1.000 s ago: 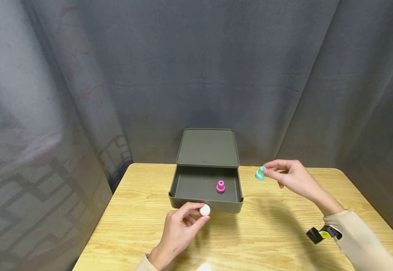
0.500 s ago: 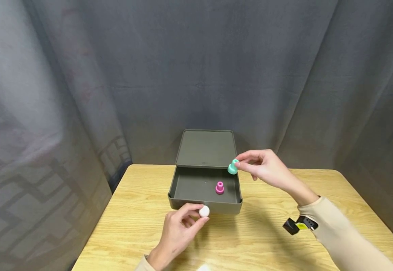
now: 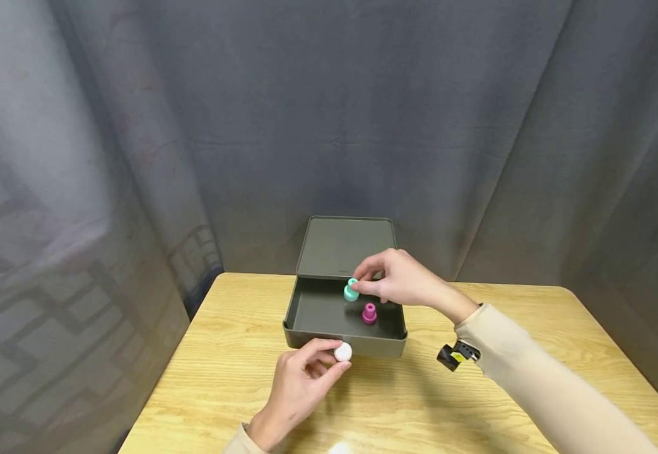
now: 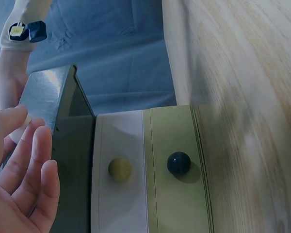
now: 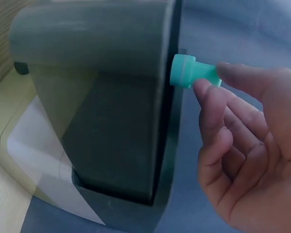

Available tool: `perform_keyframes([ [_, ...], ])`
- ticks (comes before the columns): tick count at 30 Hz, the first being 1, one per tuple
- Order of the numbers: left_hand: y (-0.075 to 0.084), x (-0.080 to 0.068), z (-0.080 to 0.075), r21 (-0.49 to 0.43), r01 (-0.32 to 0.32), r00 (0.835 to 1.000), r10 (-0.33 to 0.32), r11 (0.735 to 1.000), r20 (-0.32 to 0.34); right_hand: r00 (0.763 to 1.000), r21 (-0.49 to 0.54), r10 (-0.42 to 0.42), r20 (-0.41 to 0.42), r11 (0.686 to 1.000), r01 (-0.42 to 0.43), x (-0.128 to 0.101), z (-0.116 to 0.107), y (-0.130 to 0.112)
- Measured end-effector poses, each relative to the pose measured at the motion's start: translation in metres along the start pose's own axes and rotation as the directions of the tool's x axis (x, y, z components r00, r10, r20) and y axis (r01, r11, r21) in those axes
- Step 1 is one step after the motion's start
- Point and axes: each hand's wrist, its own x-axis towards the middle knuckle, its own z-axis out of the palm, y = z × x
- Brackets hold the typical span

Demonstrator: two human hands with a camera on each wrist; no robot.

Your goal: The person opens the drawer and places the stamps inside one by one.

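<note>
The grey top drawer [image 3: 317, 309] is pulled out. At its front, my left hand [image 3: 297, 388] pinches the white round knob [image 3: 342, 352] between thumb and forefinger. My right hand [image 3: 402, 277] reaches over the drawer from the right. Its thumb and fingers pinch a turquoise stepped peg [image 3: 351, 292], wider end down. In the right wrist view the turquoise peg [image 5: 184, 72] appears close to the drawer's rim. A pink stepped peg [image 3: 370, 314] stands in the drawer's right part, just below my right hand.
The cabinet's flat grey top [image 3: 342, 246] lies behind the drawer. Below, in the left wrist view, are a whitish drawer front with a yellowish knob [image 4: 120, 170] and a greenish one with a dark blue knob [image 4: 179, 164]. A wooden table [image 3: 221, 366] carries the cabinet; grey curtains [image 3: 334, 126] surround it.
My right hand has carried the turquoise peg leftward, from beside the cabinet to over the open drawer. My left hand stays on the knob, and the pink peg has not moved.
</note>
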Motion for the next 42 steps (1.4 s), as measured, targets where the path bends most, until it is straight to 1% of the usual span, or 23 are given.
perform_keyframes([
  [2, 0.0, 0.001, 0.001, -0.007, -0.005, 1.0, 0.005, 1.0, 0.003, 0.999, -0.024, -0.025, 0.028, 0.999, 0.025, 0.003, 0.004, 0.0],
  [7, -0.001, 0.001, 0.003, -0.022, -0.006, 1.0, 0.006, 1.0, 0.004, 0.996, -0.09, -0.052, 0.071, 0.994, 0.058, 0.008, 0.014, 0.0],
  [12, -0.002, 0.001, 0.003, -0.017, -0.003, 1.0, 0.003, 1.0, 0.0, 0.995, -0.146, -0.035, 0.089, 0.988, 0.048, 0.01, 0.022, 0.002],
  [19, -0.002, -0.001, 0.002, -0.012, -0.012, 1.0, 0.012, 1.0, -0.009, 0.994, -0.162, -0.024, 0.11, 0.986, 0.041, 0.012, 0.03, 0.002],
  [23, -0.001, -0.002, 0.002, -0.017, -0.016, 1.0, 0.016, 1.0, -0.012, 0.993, -0.157, -0.024, 0.115, 0.987, 0.042, 0.012, 0.033, 0.003],
  [28, -0.001, -0.002, 0.001, -0.027, -0.002, 1.0, 0.002, 1.0, -0.006, 0.993, -0.148, -0.023, 0.115, 0.988, 0.04, 0.011, 0.035, 0.003],
  [32, -0.001, -0.002, 0.0, -0.028, -0.013, 1.0, 0.013, 1.0, -0.008, 0.993, -0.124, -0.024, 0.114, 0.992, 0.039, 0.011, 0.036, 0.005],
  [34, 0.0, -0.002, 0.001, -0.028, -0.012, 1.0, 0.011, 1.0, -0.008, 0.994, -0.104, -0.03, 0.105, 0.994, 0.041, 0.01, 0.035, 0.006],
  [38, 0.001, -0.003, 0.002, -0.027, 0.0, 1.0, 0.0, 1.0, -0.007, 0.997, -0.055, -0.045, 0.058, 0.997, 0.048, 0.006, 0.028, 0.007],
  [40, 0.001, -0.003, 0.003, -0.03, 0.003, 1.0, -0.003, 1.0, -0.007, 0.999, -0.007, -0.034, 0.034, 0.999, 0.035, 0.0, 0.023, 0.006],
  [42, 0.002, -0.003, 0.003, -0.027, -0.008, 1.0, 0.008, 1.0, -0.01, 1.0, 0.049, -0.019, 0.01, 0.999, 0.019, -0.007, 0.017, 0.006],
])
